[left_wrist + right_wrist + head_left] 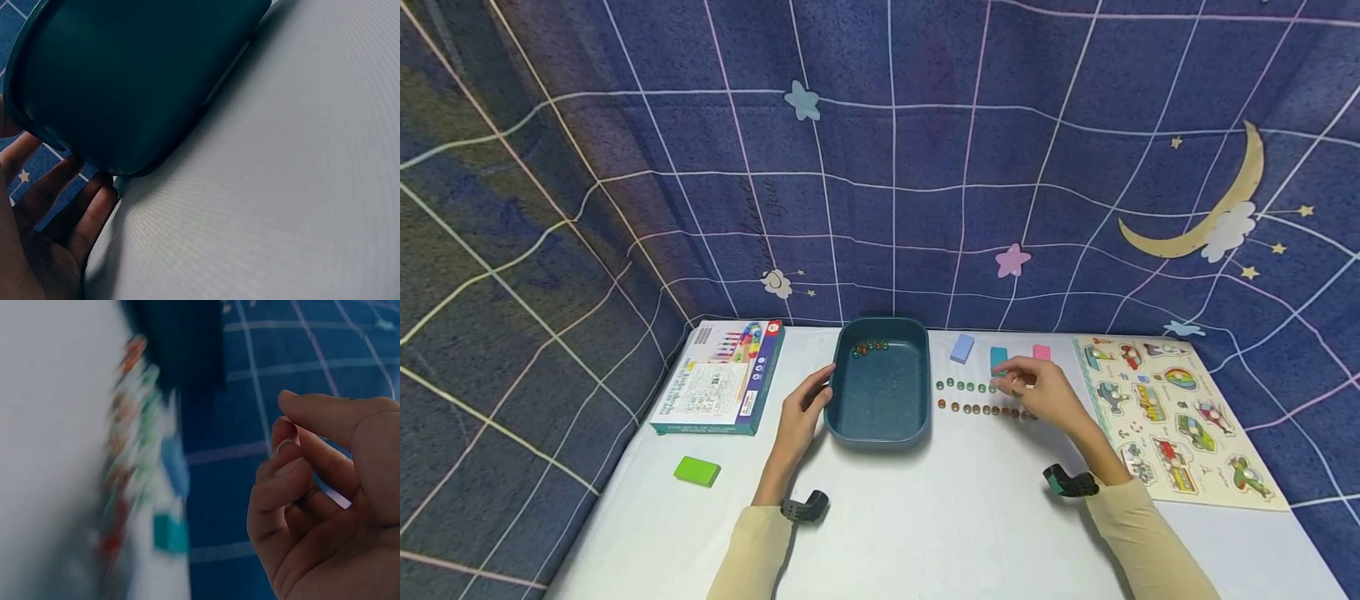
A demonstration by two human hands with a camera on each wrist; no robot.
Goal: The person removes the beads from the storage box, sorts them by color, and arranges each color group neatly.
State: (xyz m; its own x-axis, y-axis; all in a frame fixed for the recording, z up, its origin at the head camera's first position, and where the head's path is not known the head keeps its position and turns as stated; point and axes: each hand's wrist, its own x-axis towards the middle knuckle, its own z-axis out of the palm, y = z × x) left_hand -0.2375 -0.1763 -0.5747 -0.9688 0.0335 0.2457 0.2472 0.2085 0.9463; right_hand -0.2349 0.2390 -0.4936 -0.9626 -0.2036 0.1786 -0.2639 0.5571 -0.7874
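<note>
A dark teal bin (883,440) stands on the white table, with several small green and orange-brown shiny beads (871,345) at its far end. The left hand (797,418) rests on the bin's left side. In the left wrist view its fingers (94,215) lie fairly straight along the outer wall. To the right of the bin run a row of green beads (960,386) and, nearer, a row of orange-brown beads (976,409). Above the right ends of both rows hovers the right hand (1037,390), fingers loosely bent. Nothing shows between its thumb and forefinger in the right wrist view.
Behind the rows lie a blue block (962,348), a teal block (998,357) and a pink block (1042,352). A picture puzzle board (1150,433) lies at right. On the left are a boxed set (715,383) and a green block (697,471). A patterned curtain (887,208) hangs behind.
</note>
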